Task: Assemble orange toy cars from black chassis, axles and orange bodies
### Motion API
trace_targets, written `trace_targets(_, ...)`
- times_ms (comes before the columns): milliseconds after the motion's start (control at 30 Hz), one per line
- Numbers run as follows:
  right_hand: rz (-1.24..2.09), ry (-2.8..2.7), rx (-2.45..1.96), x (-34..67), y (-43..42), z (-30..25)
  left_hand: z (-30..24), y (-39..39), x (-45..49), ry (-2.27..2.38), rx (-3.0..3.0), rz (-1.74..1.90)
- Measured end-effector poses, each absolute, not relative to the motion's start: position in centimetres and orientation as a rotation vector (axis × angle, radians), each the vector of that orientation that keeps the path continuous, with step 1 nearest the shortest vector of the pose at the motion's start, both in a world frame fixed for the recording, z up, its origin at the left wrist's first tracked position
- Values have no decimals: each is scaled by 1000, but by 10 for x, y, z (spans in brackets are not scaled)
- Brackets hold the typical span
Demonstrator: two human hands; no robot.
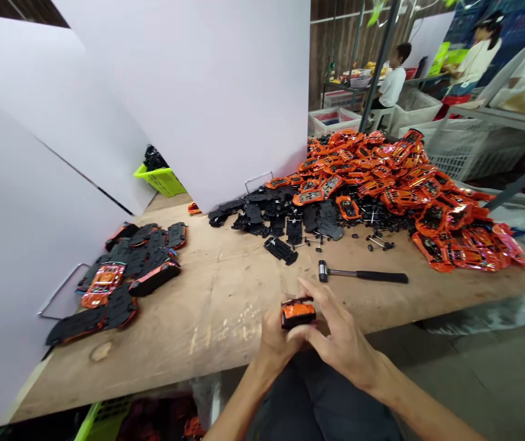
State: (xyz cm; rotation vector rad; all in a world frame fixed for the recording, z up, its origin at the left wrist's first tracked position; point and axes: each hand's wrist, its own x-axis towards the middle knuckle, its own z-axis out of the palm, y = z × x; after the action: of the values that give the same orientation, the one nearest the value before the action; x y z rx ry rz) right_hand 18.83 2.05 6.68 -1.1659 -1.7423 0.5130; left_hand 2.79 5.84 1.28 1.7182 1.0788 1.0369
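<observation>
An orange and black toy car [299, 313] is held end-on above the table's front edge, between both hands. My left hand [275, 335] wraps round its left side, fingers partly hidden behind it. My right hand [336, 327] grips it from the right, thumb at the near lower edge and fingers reaching over the far side. Just beyond lies a hammer [363, 274] with a black handle and a metal head. Black toy car chassis [280, 250] and wheel axles [379, 243] are scattered farther back.
Orange car bodies [358, 165] form a large heap at the back right. Assembled cars [152, 251], mostly upside down, lie at the left by a wire handle [62, 291]. White panels [198, 92] stand behind the wooden table [225, 275]. Two people are in the background.
</observation>
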Motion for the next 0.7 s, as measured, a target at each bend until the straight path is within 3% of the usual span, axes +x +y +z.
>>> trace_targets(133, 367, -1691, -1328, 236, 38, 64, 19, 59, 24, 1156, 1223, 1016)
trace_targets(233, 118, -1731, -1521, 296, 62, 27, 27, 71, 10, 878, 716, 986)
trace_targets(333, 107, -1875, -1593, 339, 77, -20, 32, 84, -5, 603, 408, 944)
trace_targets(467, 99, -1894, -1613, 355, 67, -46, 32, 92, -17, 564, 346, 919)
trace_targets(700, 102, -1860, -1676, 343, 60, -32, 24, 102, -25, 847, 436, 941)
